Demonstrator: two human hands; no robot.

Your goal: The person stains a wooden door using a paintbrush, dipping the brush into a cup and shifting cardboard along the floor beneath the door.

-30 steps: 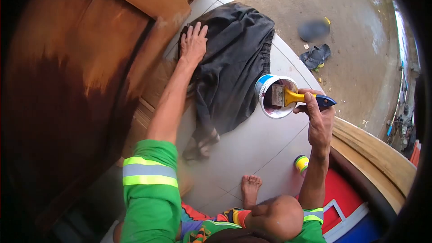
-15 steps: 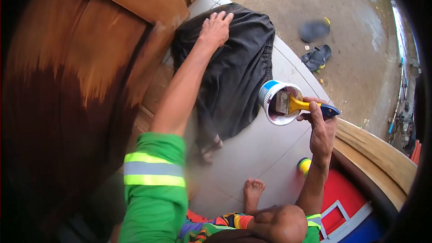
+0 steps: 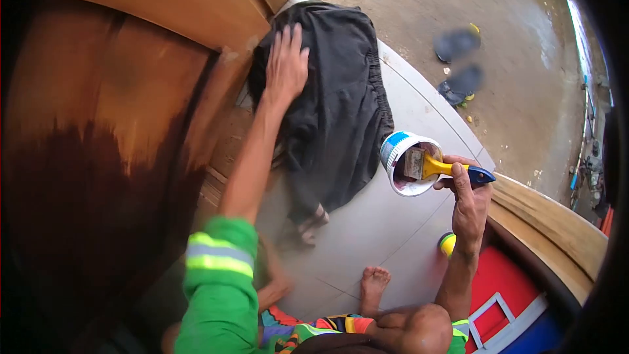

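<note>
While dark coating point(image 3: 92, 229) covers the lower part of the wooden panel point(image 3: 154, 69), its top is lighter brown past a ragged boundary; coverage looks partial, upper part to go. Right hand point(image 3: 470, 210): grip pinching the brush point(image 3: 435, 167) by its handle, bristles at the mouth of the tub point(image 3: 393, 152), over the tiled floor point(image 3: 409, 226) near its outer edge; can't tell if holding the tub too. Left hand point(image 3: 286, 69): grip spread, on black cloth point(image 3: 337, 92).

Left arm point(image 3: 251, 160) outstretched, left hand point(image 3: 285, 75) palm down, right forearm point(image 3: 460, 278) extended, right hand point(image 3: 468, 208) curled closed
</note>
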